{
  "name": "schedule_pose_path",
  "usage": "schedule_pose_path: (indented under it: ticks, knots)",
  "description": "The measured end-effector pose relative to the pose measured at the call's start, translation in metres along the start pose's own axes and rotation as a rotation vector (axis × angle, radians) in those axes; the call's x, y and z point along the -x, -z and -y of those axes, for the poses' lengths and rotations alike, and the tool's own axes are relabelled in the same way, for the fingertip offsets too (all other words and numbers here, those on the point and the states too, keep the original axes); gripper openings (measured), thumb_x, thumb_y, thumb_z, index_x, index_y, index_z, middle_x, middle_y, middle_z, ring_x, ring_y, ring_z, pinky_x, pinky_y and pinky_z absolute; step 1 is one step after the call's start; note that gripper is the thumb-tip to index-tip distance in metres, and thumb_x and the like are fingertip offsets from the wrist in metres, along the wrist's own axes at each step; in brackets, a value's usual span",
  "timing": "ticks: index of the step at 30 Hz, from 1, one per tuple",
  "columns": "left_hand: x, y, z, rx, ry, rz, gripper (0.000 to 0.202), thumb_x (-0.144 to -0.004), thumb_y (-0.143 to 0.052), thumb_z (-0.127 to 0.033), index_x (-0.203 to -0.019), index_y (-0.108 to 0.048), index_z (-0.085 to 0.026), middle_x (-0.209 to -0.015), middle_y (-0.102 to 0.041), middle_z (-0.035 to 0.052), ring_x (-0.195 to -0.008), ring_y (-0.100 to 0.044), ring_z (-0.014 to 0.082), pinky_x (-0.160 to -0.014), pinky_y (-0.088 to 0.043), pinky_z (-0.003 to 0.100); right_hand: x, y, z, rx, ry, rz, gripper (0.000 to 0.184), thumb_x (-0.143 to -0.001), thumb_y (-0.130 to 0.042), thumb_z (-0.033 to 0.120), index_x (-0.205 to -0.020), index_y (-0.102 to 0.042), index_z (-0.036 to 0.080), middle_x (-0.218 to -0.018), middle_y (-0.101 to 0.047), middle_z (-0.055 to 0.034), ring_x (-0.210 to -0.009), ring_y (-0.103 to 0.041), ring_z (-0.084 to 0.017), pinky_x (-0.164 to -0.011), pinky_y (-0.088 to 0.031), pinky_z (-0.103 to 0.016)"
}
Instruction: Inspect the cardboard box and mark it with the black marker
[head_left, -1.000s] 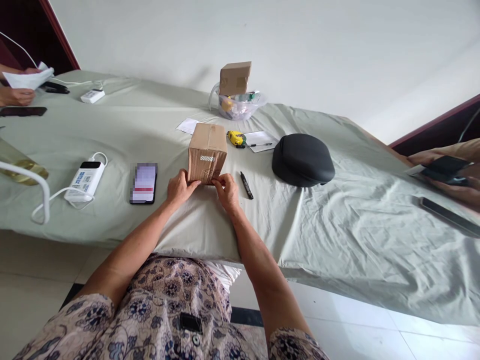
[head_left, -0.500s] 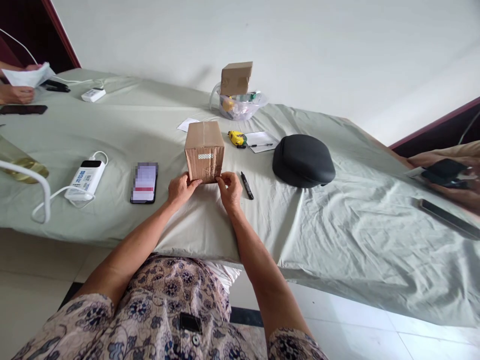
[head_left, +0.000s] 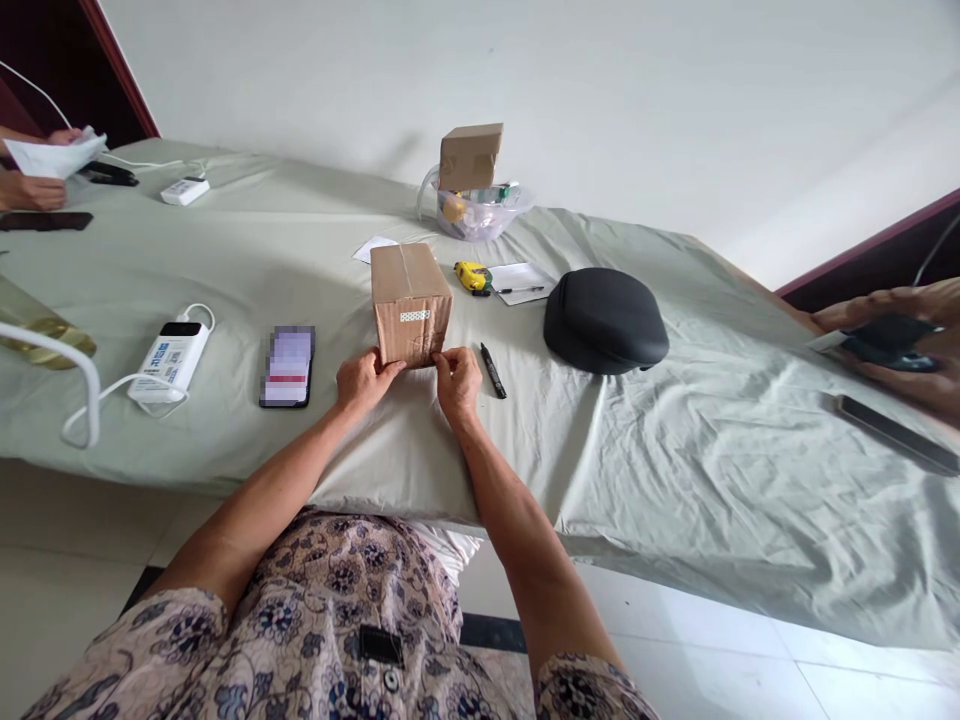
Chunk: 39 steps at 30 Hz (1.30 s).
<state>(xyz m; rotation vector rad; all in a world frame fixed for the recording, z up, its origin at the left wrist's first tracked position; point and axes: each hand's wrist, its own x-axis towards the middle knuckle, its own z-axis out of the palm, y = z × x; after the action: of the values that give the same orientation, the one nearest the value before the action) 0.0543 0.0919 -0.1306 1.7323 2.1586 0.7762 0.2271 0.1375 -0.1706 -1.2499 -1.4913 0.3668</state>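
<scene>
A closed brown cardboard box stands on the cloth in front of me, a dotted white label on the side facing me. My left hand grips its lower left corner, the thumb along the bottom edge. At the lower right corner my right hand is closed, thumb and fingertips pinched on the box's edge. Just right of that hand lies a black marker. A phone with a lit, blurred screen rests to the left of the box.
Behind the box are a yellow tape measure, a white notepad with a pen and a clear basket topped by another carton. A black case sits right. A power bank is left. Other people's hands show at both sides.
The box has turned slightly, its near face shifting a little to the right. My right hand's fingers have drawn closer together at its corner; my left hand is almost unmoved.
</scene>
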Motion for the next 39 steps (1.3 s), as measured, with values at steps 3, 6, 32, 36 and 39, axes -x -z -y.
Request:
schedule_pose_path:
  ticks: [3,6,32,36,39]
  knots:
    - [0.0,0.0,-0.001,-0.015,0.014,0.017,0.036,-0.094,-0.066,-0.052,-0.096,-0.075,-0.017,-0.102,-0.08,0.014,-0.099,-0.075,0.0317,-0.08,-0.05,0.034,0.001,0.0,0.0,-0.005,-0.024,0.001,0.019,-0.089,-0.057,0.035,-0.076,-0.049,0.024,-0.079,-0.057,-0.0027,-0.074,-0.056,-0.019,-0.074,-0.049,-0.036]
    - [0.001,0.0,-0.002,-0.033,0.022,0.018,0.038,-0.095,-0.064,-0.053,-0.099,-0.075,-0.017,-0.105,-0.079,0.0136,-0.102,-0.074,0.0322,-0.081,-0.05,0.034,0.0,0.0,0.0,-0.029,-0.038,0.001,0.021,-0.088,-0.059,0.038,-0.076,-0.051,0.023,-0.077,-0.058,-0.0013,-0.071,-0.055,-0.018,-0.071,-0.049,-0.034]
    - [-0.017,-0.034,0.031,0.406,-0.171,-0.331,0.073,-0.086,-0.07,-0.053,-0.143,-0.044,-0.015,-0.137,-0.062,0.0221,-0.129,-0.06,0.0358,-0.108,-0.049,0.05,0.011,-0.004,0.015,-0.087,0.06,0.241,0.016,-0.086,-0.062,0.034,-0.077,-0.057,0.022,-0.077,-0.061,-0.0011,-0.068,-0.058,-0.016,-0.069,-0.053,-0.032]
    - [-0.013,-0.03,0.026,0.511,-0.214,-0.346,0.109,-0.077,-0.075,-0.069,-0.157,-0.025,-0.015,-0.157,-0.042,0.0263,-0.148,-0.042,0.0386,-0.12,-0.039,0.052,0.017,-0.009,0.018,-0.082,0.116,0.319,0.017,-0.086,-0.063,0.032,-0.074,-0.056,0.023,-0.077,-0.061,-0.0011,-0.066,-0.057,-0.015,-0.067,-0.052,-0.03]
    - [-0.01,-0.024,0.022,0.52,-0.172,-0.323,0.128,-0.069,-0.08,-0.073,-0.162,-0.015,-0.015,-0.162,-0.034,0.0282,-0.153,-0.033,0.0421,-0.123,-0.036,0.055,0.021,-0.014,0.018,-0.07,0.181,0.369,0.018,-0.088,-0.061,0.031,-0.074,-0.055,0.023,-0.08,-0.06,-0.0017,-0.064,-0.055,-0.013,-0.066,-0.051,-0.029]
